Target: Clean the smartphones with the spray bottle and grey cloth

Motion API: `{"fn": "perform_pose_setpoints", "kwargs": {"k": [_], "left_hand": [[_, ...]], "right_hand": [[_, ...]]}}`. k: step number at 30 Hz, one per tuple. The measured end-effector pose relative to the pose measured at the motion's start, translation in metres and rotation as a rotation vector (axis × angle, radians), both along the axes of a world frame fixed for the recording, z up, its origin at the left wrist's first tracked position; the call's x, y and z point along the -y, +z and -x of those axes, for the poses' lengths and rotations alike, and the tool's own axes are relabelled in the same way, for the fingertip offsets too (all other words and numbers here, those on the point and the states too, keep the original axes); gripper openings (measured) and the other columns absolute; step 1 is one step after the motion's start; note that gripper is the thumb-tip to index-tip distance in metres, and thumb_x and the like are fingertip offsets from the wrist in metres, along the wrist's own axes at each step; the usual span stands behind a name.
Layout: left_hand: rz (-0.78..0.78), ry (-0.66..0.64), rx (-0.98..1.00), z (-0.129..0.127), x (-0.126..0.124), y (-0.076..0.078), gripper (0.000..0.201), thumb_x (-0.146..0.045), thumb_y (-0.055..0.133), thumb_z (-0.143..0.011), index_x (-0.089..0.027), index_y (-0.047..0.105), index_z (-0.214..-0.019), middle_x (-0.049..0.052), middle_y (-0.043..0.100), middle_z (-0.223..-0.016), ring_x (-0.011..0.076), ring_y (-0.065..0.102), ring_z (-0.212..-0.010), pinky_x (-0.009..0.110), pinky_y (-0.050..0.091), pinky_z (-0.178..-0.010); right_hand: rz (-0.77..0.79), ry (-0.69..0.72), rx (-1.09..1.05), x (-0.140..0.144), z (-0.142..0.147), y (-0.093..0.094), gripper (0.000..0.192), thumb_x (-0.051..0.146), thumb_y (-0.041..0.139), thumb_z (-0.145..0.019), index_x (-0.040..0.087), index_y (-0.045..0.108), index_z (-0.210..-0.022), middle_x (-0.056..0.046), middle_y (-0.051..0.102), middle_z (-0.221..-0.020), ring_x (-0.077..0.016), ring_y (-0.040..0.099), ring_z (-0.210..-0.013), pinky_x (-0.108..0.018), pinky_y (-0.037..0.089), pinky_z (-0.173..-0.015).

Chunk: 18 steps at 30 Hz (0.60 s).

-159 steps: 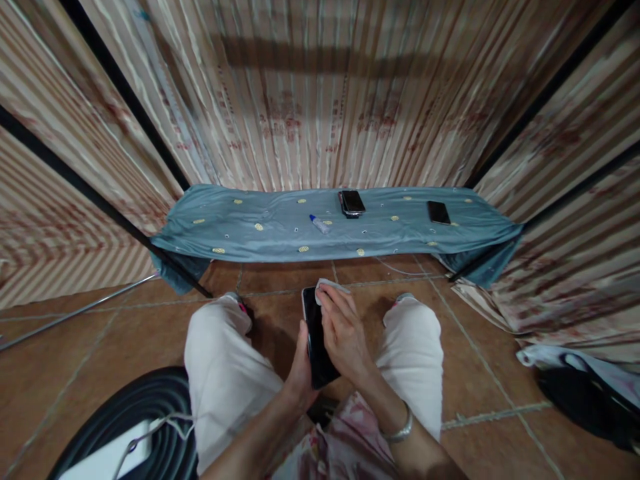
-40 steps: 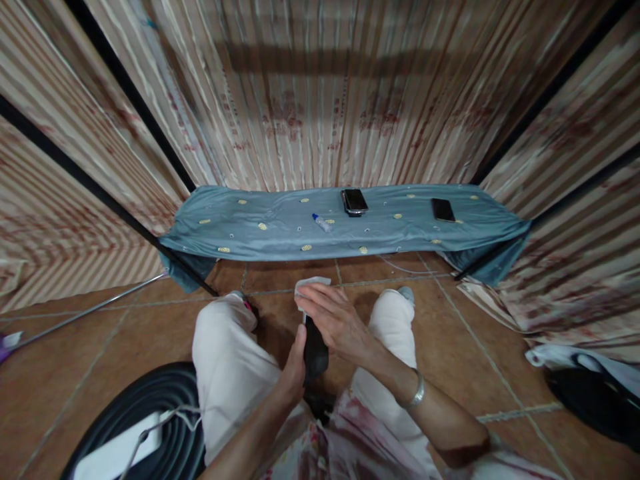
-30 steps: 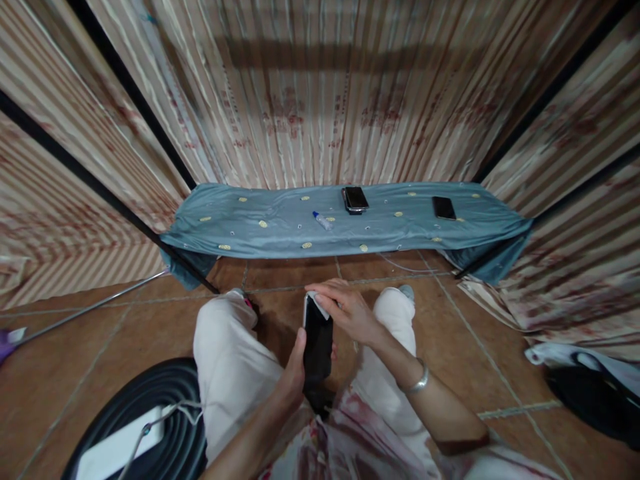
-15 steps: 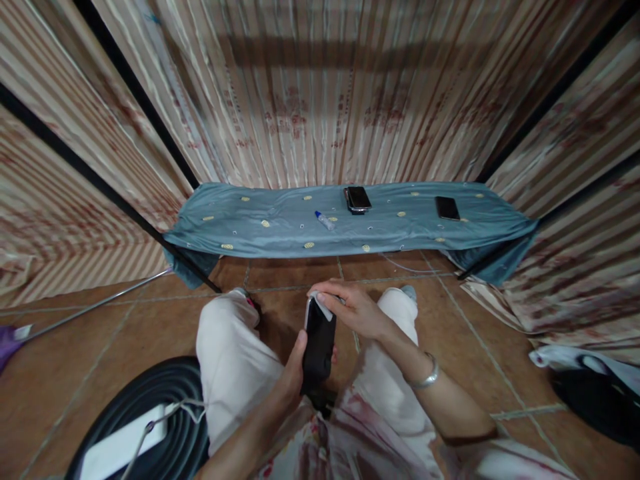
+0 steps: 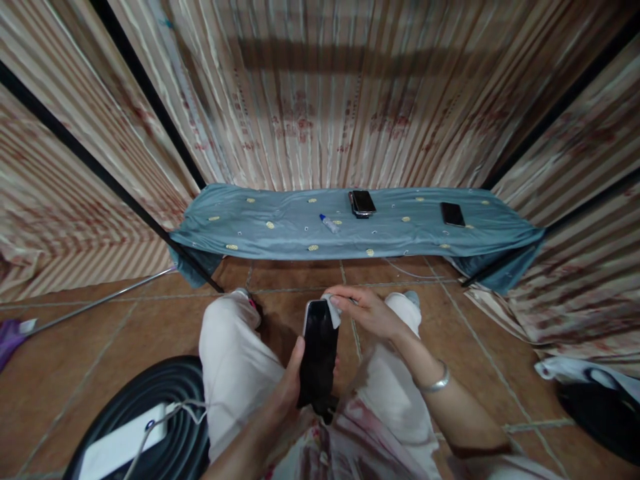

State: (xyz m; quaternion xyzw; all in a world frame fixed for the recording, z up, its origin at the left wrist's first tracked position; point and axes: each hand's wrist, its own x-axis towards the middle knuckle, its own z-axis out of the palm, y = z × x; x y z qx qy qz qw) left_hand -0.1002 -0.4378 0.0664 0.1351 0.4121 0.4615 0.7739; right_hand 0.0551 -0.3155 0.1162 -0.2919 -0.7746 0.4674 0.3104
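Since a moment ago, the white cloth (image 5: 333,309) is being slid by the right hand (image 5: 365,311) from the middle of the phone (image 5: 318,350) to its top corner, and the dark screen is being shown more; the phone is being held upright over the lap, between the two knees, by the left hand (image 5: 291,383); its left edge is being pressed by the thumb, with the other fingers curled behind it; the cloth is being pinched by the right fingers (image 5: 345,300) against the phone's top right corner; a silver bangle (image 5: 434,385) is being worn on the right wrist; farther off, two more phones (image 5: 362,202) (image 5: 452,213) and a small bottle (image 5: 329,223) are being kept on the blue cloth bench (image 5: 260,233).
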Motion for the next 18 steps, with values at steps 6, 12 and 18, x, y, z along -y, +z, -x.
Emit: {"fn": "perform_pose_setpoints", "kwargs": {"k": [6,12,18], "left_hand": [[-0.031,-0.014,0.076,0.001,0.0,0.013,0.079,-0.08,0.065,-0.06,-0.011,0.074,-0.097,0.01,0.074,-0.078,0.0196,0.067,-0.069,0.028,0.047,-0.067],[-0.064,0.037,0.089,-0.003,-0.001,0.015,0.083,-0.081,0.061,-0.063,-0.01,0.072,-0.105,0.011,0.075,-0.08,0.0223,0.069,-0.072,0.031,0.049,-0.069],[-0.069,0.061,0.064,-0.004,0.003,0.012,0.078,-0.078,0.054,-0.073,-0.011,0.07,-0.109,0.012,0.075,-0.083,0.0274,0.07,-0.086,0.035,0.051,-0.075]], "right_hand": [[0.28,-0.079,-0.217,0.001,0.003,-0.017,0.039,0.055,0.062,-0.084,0.021,0.076,-0.097,-0.004,0.076,-0.092,-0.0181,0.067,-0.087,-0.031,0.05,-0.083],[0.541,-0.34,-0.51,0.019,0.032,-0.031,0.043,0.06,0.07,-0.074,0.021,0.077,-0.09,-0.004,0.076,-0.083,-0.0195,0.068,-0.081,-0.03,0.052,-0.078],[0.529,-0.44,-0.524,0.032,0.043,-0.034,0.045,0.062,0.067,-0.076,0.02,0.076,-0.089,-0.005,0.076,-0.085,-0.0209,0.069,-0.081,-0.031,0.054,-0.076]]}}
